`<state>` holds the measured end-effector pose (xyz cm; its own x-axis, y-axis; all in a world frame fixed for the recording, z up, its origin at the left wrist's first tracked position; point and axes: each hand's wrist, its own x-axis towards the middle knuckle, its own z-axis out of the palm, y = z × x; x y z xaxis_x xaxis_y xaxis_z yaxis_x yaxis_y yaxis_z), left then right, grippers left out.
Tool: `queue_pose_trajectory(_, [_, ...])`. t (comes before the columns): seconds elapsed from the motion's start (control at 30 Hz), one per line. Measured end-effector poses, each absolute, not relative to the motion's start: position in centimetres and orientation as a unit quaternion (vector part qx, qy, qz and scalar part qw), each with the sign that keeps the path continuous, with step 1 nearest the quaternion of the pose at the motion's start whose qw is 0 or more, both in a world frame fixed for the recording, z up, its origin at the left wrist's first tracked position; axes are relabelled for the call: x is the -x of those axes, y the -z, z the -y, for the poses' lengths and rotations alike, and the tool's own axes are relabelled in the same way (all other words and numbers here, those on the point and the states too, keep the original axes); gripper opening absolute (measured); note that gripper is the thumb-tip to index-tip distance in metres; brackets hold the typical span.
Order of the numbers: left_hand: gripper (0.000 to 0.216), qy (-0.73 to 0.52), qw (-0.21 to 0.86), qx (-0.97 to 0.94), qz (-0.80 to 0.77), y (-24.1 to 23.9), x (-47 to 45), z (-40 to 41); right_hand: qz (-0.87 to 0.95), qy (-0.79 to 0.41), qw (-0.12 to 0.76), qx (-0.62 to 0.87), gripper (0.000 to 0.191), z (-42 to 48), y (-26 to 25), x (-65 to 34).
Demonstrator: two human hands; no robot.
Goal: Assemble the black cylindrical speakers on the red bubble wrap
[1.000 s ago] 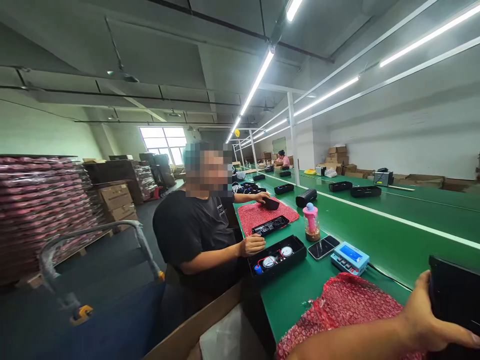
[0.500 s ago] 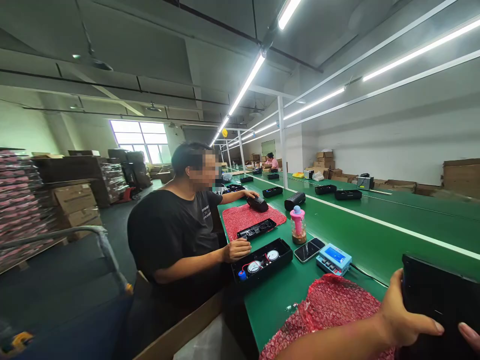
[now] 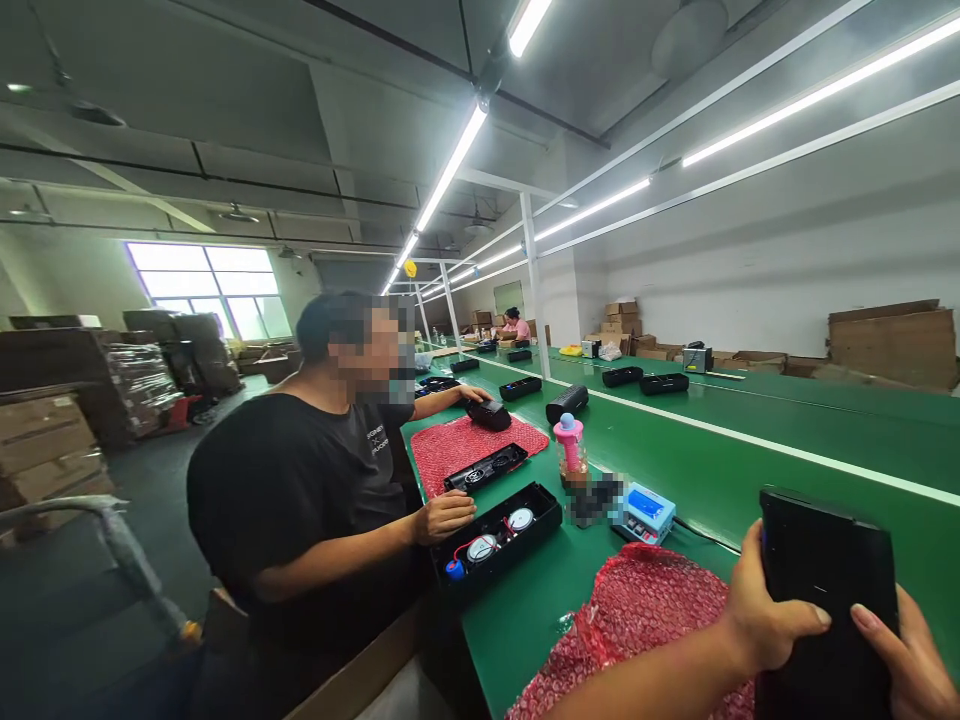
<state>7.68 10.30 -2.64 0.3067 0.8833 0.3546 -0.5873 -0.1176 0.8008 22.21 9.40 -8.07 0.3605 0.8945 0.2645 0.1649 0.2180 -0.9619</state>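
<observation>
A black rectangular casing [image 3: 832, 560] is held up at the lower right, its flat face toward me. My left hand [image 3: 776, 610] grips its left edge, thumb lying across the face. On the opposite edge my right hand [image 3: 907, 645] closes round it, thumb also on the face; the frame cuts off part of that hand. Red bubble wrap [image 3: 645, 620] lies on the green table under and beside my left forearm. Just beyond the wrap stands a light-blue device [image 3: 646, 512] with a screen and a cable.
A co-worker [image 3: 300, 480] sits at the left, one hand on a black casing [image 3: 487, 413], the other by an open black housing [image 3: 499, 535] with round speakers. A pink-topped bottle [image 3: 571, 450] stands on the green table [image 3: 750, 470]. A cardboard box [image 3: 367, 670] sits below the table edge.
My view has turned to the right, so the scene sits further left. Both hands still hold the black casing, and more of my right hand shows.
</observation>
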Motion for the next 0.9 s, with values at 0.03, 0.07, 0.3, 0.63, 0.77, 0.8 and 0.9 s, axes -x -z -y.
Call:
queue_pose_trajectory(0.03, [0.096,-0.568,0.650,-0.485,-0.139,2.5,-7.7,-10.3,0.472,-0.311,0.611,0.555,0.066,-9.3,7.7,-22.2])
queue_pose_trajectory(0.07, [0.096,-0.568,0.652,-0.485,-0.129,2.4,-7.6,-10.2,0.469,-0.323,0.604,0.558,0.072,-9.3,7.3,-22.3])
queue_pose_trajectory(0.3, [0.094,-0.549,0.663,-0.497,-0.106,1.7,-7.3,-10.0,0.473,-0.411,0.557,0.544,0.089,-8.5,5.1,-22.5])
queue_pose_trajectory(0.63, [0.104,-0.535,0.663,-0.491,-0.184,2.8,-6.9,-11.1,0.433,-0.409,0.651,0.471,0.080,-7.2,2.8,-19.9])
queue_pose_trajectory(0.77, [0.101,-0.532,0.658,-0.499,-0.184,3.0,-6.8,-11.1,0.435,-0.390,0.669,0.460,0.078,-7.4,3.0,-19.7])
queue_pose_trajectory(0.8, [0.101,-0.530,0.659,-0.501,-0.183,3.1,-6.7,-11.1,0.434,-0.390,0.671,0.458,0.079,-7.4,3.0,-19.7])
queue_pose_trajectory(0.9, [0.102,-0.525,0.661,-0.506,-0.178,3.2,-6.7,-11.0,0.430,-0.394,0.673,0.455,0.079,-7.5,2.9,-19.5])
